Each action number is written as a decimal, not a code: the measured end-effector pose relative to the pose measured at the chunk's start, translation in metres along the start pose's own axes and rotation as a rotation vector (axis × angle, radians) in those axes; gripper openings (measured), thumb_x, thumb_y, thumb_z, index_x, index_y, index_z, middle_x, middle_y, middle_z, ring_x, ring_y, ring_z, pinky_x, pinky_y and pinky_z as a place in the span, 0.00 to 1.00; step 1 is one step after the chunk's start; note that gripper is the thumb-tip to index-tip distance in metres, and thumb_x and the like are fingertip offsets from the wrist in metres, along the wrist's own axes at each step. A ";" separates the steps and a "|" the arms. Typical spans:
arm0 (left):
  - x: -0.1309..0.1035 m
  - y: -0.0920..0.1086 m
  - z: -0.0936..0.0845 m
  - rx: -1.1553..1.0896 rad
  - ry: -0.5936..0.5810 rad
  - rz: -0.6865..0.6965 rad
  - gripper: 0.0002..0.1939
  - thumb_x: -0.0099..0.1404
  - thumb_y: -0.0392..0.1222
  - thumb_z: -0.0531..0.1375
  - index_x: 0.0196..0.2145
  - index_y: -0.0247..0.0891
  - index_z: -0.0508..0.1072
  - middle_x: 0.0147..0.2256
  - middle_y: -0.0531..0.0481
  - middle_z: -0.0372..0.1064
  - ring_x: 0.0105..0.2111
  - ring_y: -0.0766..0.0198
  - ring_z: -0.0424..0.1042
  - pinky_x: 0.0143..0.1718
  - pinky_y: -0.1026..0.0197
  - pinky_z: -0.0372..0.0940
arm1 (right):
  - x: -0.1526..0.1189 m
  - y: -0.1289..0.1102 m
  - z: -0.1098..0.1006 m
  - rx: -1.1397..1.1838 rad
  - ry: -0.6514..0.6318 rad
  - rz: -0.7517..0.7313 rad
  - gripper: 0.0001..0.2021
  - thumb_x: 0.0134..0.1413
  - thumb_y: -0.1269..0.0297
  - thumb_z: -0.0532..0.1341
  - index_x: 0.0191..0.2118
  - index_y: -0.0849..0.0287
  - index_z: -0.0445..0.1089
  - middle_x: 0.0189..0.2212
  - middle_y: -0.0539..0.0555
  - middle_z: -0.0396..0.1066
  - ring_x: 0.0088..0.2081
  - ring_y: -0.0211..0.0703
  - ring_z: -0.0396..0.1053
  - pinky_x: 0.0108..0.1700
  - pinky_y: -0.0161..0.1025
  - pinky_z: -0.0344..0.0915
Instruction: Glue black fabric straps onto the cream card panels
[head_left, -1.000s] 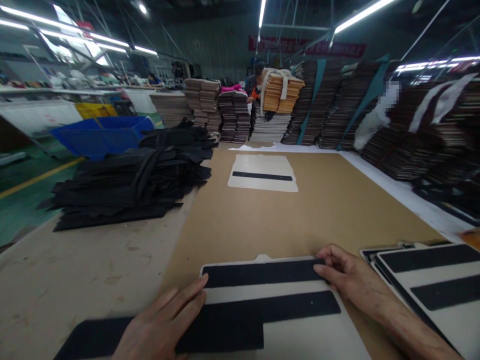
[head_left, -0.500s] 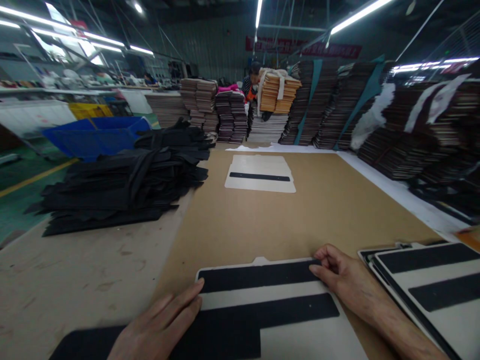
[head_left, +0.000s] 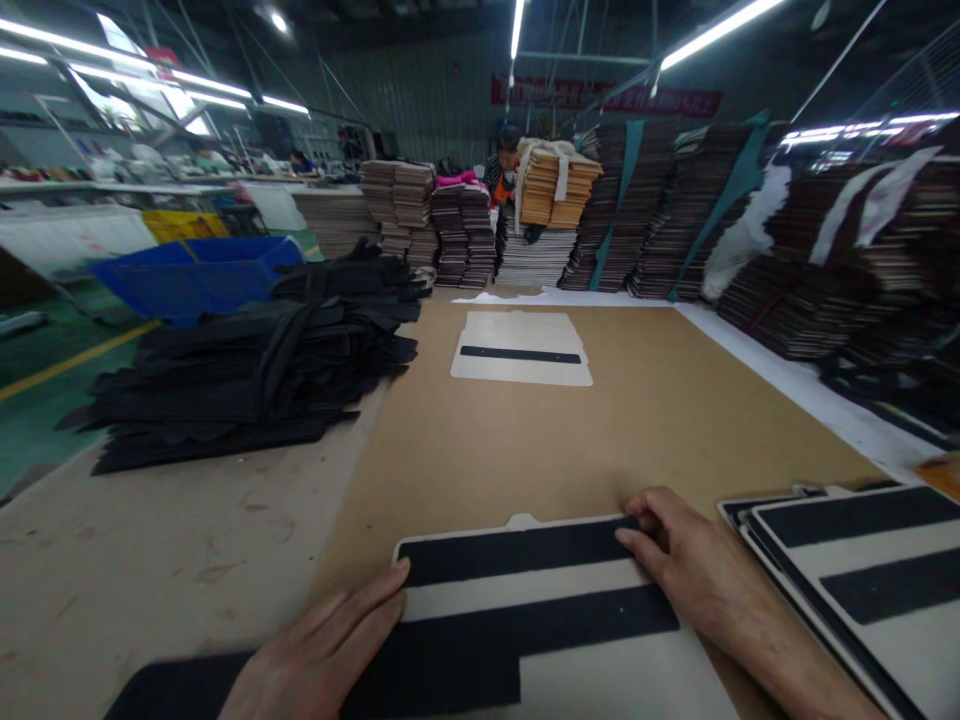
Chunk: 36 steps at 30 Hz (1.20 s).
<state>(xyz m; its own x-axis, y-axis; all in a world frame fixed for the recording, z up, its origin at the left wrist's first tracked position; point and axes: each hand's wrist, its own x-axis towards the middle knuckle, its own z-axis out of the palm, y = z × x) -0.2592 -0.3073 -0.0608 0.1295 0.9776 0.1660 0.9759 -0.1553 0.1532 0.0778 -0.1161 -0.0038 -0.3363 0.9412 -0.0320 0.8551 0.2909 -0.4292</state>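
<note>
A pale cream panel (head_left: 622, 675) lies before me at the bottom of the view, with a small tab on its far edge. A black strip (head_left: 517, 553) runs along that far edge. Nearer me is an L-shaped black piece (head_left: 450, 650) that reaches left under my left hand. My left hand (head_left: 322, 640) rests flat, fingers stretched out, with its fingertips at the strip's left end. At the strip's right end, my right hand (head_left: 664, 540) pinches the corner between thumb and curled fingers. Whether it also grips the panel's edge I cannot tell.
To the right is a stack of similar panels (head_left: 885, 570) with black strips. A cream board (head_left: 521, 372) with one narrow black strip lies farther off on the brown table covering (head_left: 600, 440). Black fabric pieces (head_left: 255, 370) are heaped at left. Bundled stacks (head_left: 637, 215) and a person (head_left: 501, 170) are behind.
Both hands stay at the two ends of the strip, with hardly any movement. The whole view has shifted very slightly.
</note>
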 end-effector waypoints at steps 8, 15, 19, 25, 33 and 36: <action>0.029 0.027 -0.041 0.048 -0.251 -0.070 0.42 0.49 0.30 0.54 0.64 0.40 0.61 0.60 0.44 0.66 0.55 0.52 0.71 0.55 0.51 0.69 | -0.015 -0.016 0.017 -0.558 0.081 -0.513 0.25 0.46 0.85 0.50 0.48 0.57 0.70 0.34 0.56 0.72 0.33 0.47 0.73 0.33 0.41 0.69; 0.052 0.054 -0.046 0.127 -0.359 -0.088 0.41 0.52 0.27 0.54 0.65 0.37 0.59 0.58 0.35 0.63 0.53 0.47 0.71 0.48 0.46 0.72 | -0.025 -0.049 0.034 -0.947 0.151 -0.676 0.43 0.45 0.82 0.52 0.67 0.43 0.54 0.27 0.57 0.70 0.25 0.51 0.68 0.22 0.41 0.65; 0.045 0.043 -0.037 0.079 -0.324 -0.140 0.40 0.52 0.28 0.55 0.64 0.41 0.60 0.59 0.40 0.62 0.55 0.50 0.69 0.53 0.48 0.69 | -0.024 -0.039 0.033 -0.909 0.138 -0.647 0.41 0.45 0.83 0.52 0.65 0.45 0.59 0.31 0.57 0.70 0.29 0.50 0.70 0.23 0.41 0.68; 0.027 0.022 -0.031 -0.093 -0.183 -0.129 0.38 0.50 0.29 0.54 0.60 0.42 0.65 0.57 0.45 0.65 0.58 0.52 0.66 0.59 0.48 0.64 | -0.028 -0.001 0.015 -0.854 0.159 -0.572 0.36 0.47 0.86 0.50 0.61 0.53 0.66 0.40 0.59 0.72 0.35 0.49 0.72 0.27 0.40 0.74; 0.010 0.005 -0.014 -0.218 0.037 -0.045 0.34 0.53 0.29 0.55 0.58 0.46 0.68 0.59 0.49 0.67 0.56 0.56 0.68 0.59 0.49 0.65 | -0.036 0.033 -0.013 -0.664 0.160 -0.519 0.29 0.52 0.83 0.51 0.58 0.60 0.68 0.47 0.60 0.73 0.46 0.54 0.71 0.48 0.53 0.74; 0.010 0.005 -0.018 -0.270 0.062 -0.061 0.33 0.52 0.28 0.55 0.55 0.45 0.70 0.57 0.50 0.69 0.56 0.59 0.69 0.59 0.52 0.65 | -0.053 0.013 -0.007 -0.512 0.238 -0.564 0.25 0.59 0.76 0.51 0.62 0.60 0.64 0.58 0.63 0.68 0.57 0.59 0.65 0.58 0.60 0.65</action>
<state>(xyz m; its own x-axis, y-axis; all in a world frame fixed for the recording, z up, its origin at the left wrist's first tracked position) -0.2566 -0.3006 -0.0404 0.0531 0.9770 0.2066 0.8984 -0.1370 0.4172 0.1100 -0.1610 -0.0011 -0.7285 0.6231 0.2845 0.6755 0.7226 0.1469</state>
